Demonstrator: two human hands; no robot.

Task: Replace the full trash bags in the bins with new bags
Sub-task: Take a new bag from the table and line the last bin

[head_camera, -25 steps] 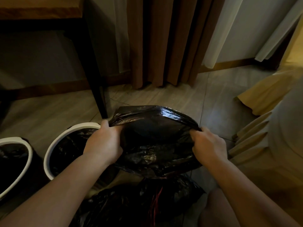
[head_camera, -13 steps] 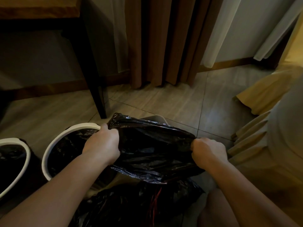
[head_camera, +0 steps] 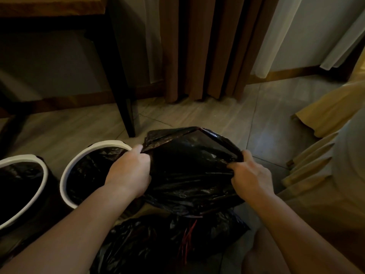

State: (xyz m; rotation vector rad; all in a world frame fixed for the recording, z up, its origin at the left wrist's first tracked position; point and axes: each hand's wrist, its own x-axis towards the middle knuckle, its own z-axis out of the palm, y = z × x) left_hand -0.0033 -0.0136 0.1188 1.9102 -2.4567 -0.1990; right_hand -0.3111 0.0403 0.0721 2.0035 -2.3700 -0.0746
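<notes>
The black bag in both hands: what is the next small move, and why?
Probably spread the mouth of the black bag wider before lowering it. The left hand and the right hand grip opposite edges; the mouth is open but creased. The nearer bin and the farther bin to the left already show black lining; any bin under the bag is hidden.

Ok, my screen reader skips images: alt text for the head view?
Left hand and right hand hold open a black trash bag; a white-rimmed bin and a second bin stand at left, a crumpled bag lies below.
</notes>
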